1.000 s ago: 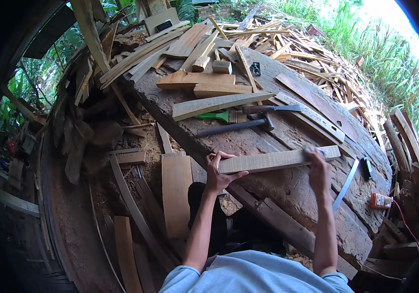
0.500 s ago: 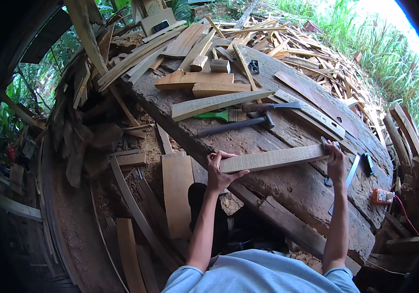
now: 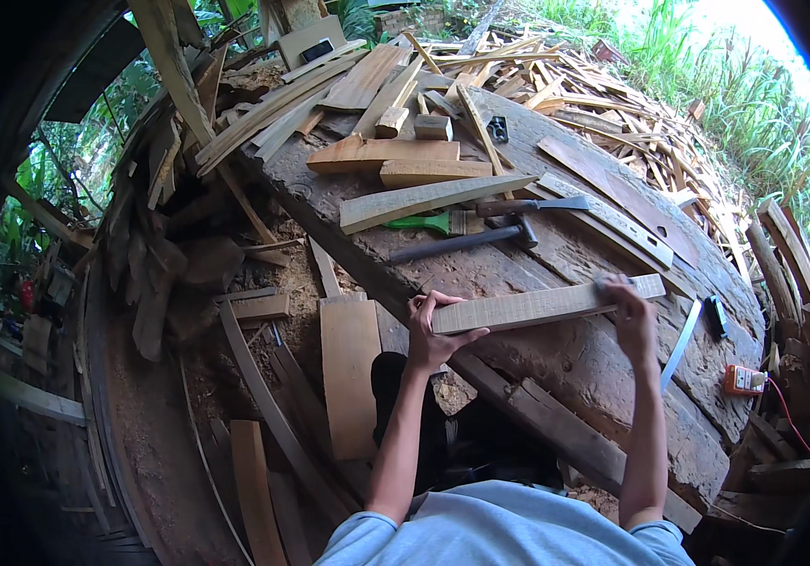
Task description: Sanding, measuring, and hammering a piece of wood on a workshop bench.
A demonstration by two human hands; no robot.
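My left hand [image 3: 431,335] is closed round the left end of a pale wooden plank [image 3: 528,307], which lies slanting above the near edge of a rough wooden bench [image 3: 575,368]. My right hand [image 3: 629,316] is closed on a small grayish thing at the plank's right part, too blurred to make out. Beyond the plank lie a hammer [image 3: 452,243], a blade with a wooden handle [image 3: 556,204] and a green-handled brush [image 3: 424,223]. To the right are a steel strip [image 3: 683,335] and a small black tool [image 3: 716,318].
Cut wood pieces [image 3: 396,151] cover the back of the bench. A large scrap pile [image 3: 603,108] lies behind it, before tall grass. Loose boards [image 3: 348,377] stand at the left by my legs. An orange box [image 3: 743,379] with a red wire sits at the right edge.
My right hand, with the thing in it, moved right to the plank's end half a second ago and is now back leftward. My left hand still grips the left end.
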